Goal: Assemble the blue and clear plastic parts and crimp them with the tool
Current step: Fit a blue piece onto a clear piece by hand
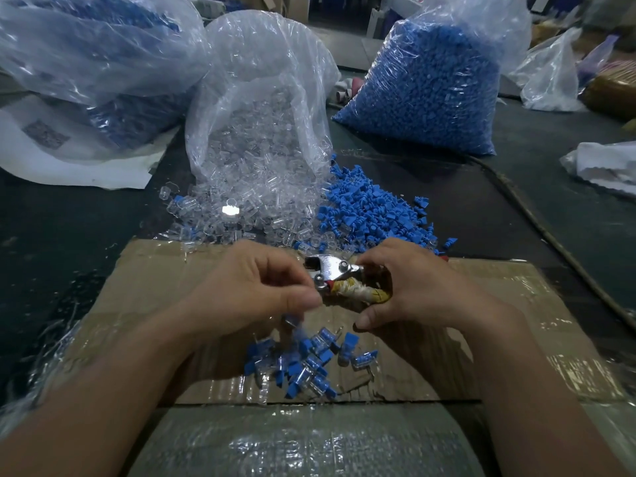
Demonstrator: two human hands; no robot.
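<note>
Head view looks down on a dark table (516, 208) with a taped cardboard sheet (165, 290) laid across its near edge. At the back stand three plastic bags. The left bag (96, 56), partly filled with blue pieces, rests on a white sheet (69, 160). The middle bag (261, 98) lies open toward the person, with clear parts (241, 208) spilling from its mouth onto the table up to the cardboard's far edge. The right bag (426, 91) is packed with blue pieces. Loose blue parts (371, 208) are heaped just beside the clear ones, to their right. A dark cable (537, 218) runs diagonally over the table's right side, and a white cloth (605, 163) lies near the right edge. Behind the table the room is dim and cluttered with more bags and boxes, too blurred to tell apart.

A heap of joined pieces (309, 366), blue set into clear, lies on the cardboard between the forearms.

The right hand (413, 287) wraps its fingers round the tool (330, 273), pliers with a metal head and a tape-wrapped handle, the head pointing left; the thumb (364, 321) is stretched out below. The left hand (254, 287) has its fingers curled in close to the tool's head, thumb tip near them. A blurred blue-and-clear piece (292, 321) shows just under that thumb; whether the fingers pinch anything cannot be told.
</note>
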